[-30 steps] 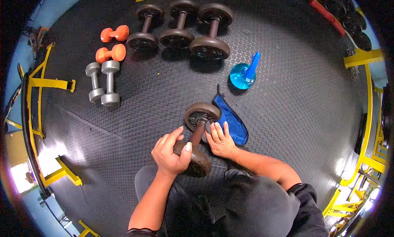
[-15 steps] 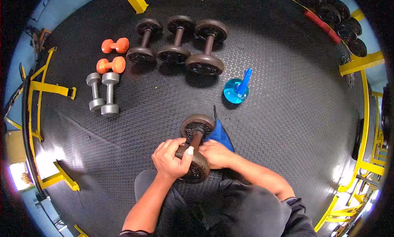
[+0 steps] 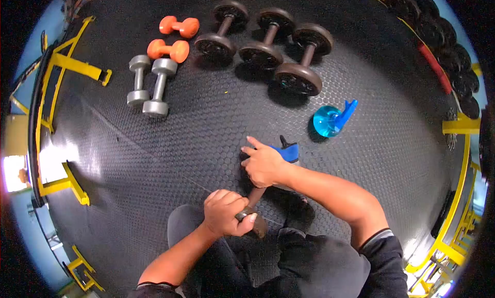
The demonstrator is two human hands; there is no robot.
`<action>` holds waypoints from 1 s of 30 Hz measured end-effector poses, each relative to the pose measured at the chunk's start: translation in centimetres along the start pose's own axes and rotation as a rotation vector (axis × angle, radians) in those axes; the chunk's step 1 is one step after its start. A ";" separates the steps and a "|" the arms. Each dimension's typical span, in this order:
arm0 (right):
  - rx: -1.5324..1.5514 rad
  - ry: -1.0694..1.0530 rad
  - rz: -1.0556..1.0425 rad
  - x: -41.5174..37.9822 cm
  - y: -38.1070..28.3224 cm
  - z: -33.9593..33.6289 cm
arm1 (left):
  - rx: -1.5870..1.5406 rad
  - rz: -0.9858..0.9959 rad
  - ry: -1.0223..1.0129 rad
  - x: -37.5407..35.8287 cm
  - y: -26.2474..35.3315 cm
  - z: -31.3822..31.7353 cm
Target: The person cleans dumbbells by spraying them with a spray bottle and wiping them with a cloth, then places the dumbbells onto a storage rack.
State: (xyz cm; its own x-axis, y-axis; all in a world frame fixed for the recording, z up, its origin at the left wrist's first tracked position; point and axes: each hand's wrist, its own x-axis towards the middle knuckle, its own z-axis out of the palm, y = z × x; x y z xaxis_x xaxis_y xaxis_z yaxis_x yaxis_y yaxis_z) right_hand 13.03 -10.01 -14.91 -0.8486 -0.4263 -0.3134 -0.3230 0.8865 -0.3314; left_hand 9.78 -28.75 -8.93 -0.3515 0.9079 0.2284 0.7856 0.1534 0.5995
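A brown dumbbell (image 3: 256,196) stands on the dark mat between my legs, partly hidden by both hands. My left hand (image 3: 227,213) is closed round its near weight plate. Over the far end lies my right hand (image 3: 264,165), fingers spread on the plate, which is mostly hidden. Just beyond that hand is a blue cloth-like item (image 3: 290,152) with a black part. A spray bottle (image 3: 328,121) with blue liquid stands farther off to the right.
Three brown dumbbells (image 3: 268,40) stand at the back. Two orange dumbbells (image 3: 169,50) and two grey ones (image 3: 159,86) are at the back left. Yellow racks (image 3: 77,66) line both sides, and black plates (image 3: 430,30) are at the far right.
My right hand has moved from beside the dumbbell's handle to its far end, fingers now spread. The view has shifted, so the background dumbbells and bottle appear farther right.
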 end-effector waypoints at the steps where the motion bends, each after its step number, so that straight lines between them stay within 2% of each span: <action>1: 0.000 -0.261 0.033 1.6 -0.4 -0.2 | 0.000 0.024 -0.016 0.2 0.3 -0.2; 2: -0.011 -0.267 0.024 2.8 -0.7 0.2 | 0.015 -0.001 -0.074 0.1 0.6 -0.2; 5: 0.049 -0.369 0.077 3.8 -0.6 1.1 | 0.014 0.025 -0.038 0.9 0.8 0.0; 8: 0.020 -0.262 0.154 2.6 -0.2 0.1 | -0.006 0.027 0.001 1.3 0.5 0.2; 10: 0.179 0.150 0.412 -0.8 0.1 0.3 | -0.004 0.026 0.046 1.4 0.0 0.2; 13: 0.476 0.552 0.691 -5.5 -1.3 2.0 | -0.035 0.023 0.101 1.8 0.2 0.3; 15: 0.483 0.852 0.740 -6.7 -2.6 6.2 | -0.061 0.006 0.101 2.2 0.3 0.3; 19: 0.688 1.228 0.870 -7.2 -5.1 10.3 | -0.032 0.001 0.085 2.7 0.8 0.4; 21: 0.683 1.262 0.914 -8.1 -6.3 11.2 | -0.042 0.027 0.078 2.7 0.9 0.4; 23: 1.107 1.033 1.053 -9.6 -7.1 11.4 | -0.027 0.015 0.094 2.5 0.7 0.4; 25: 1.467 0.521 1.166 -12.0 -7.1 12.0 | -0.031 0.017 0.060 2.0 0.2 0.2; 26: 1.949 0.546 1.288 -11.6 -8.5 11.3 | -0.041 -0.001 0.073 1.7 0.0 0.2; 27: 2.490 0.531 1.157 -11.0 -9.5 12.1 | -0.054 -0.020 0.087 1.4 -0.3 0.3; 28: 2.786 0.503 0.905 -10.2 -9.8 12.5 | -0.066 -0.045 0.115 0.9 -0.5 0.5; 29: 3.054 0.455 0.606 -9.4 -10.0 11.8 | -0.068 -0.041 0.108 0.6 -0.7 0.6; 30: 3.093 0.427 0.497 -8.5 -9.6 11.0 | -0.074 -0.063 0.104 0.2 -0.7 0.6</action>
State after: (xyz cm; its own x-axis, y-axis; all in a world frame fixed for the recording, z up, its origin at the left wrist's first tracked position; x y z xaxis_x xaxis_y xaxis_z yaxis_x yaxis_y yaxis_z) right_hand 27.99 -16.87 -18.82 -0.7298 -0.2142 -0.6492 0.0940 -0.9721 0.2150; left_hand 9.43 -28.41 -9.75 -0.4524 0.8517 0.2644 0.7219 0.1757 0.6693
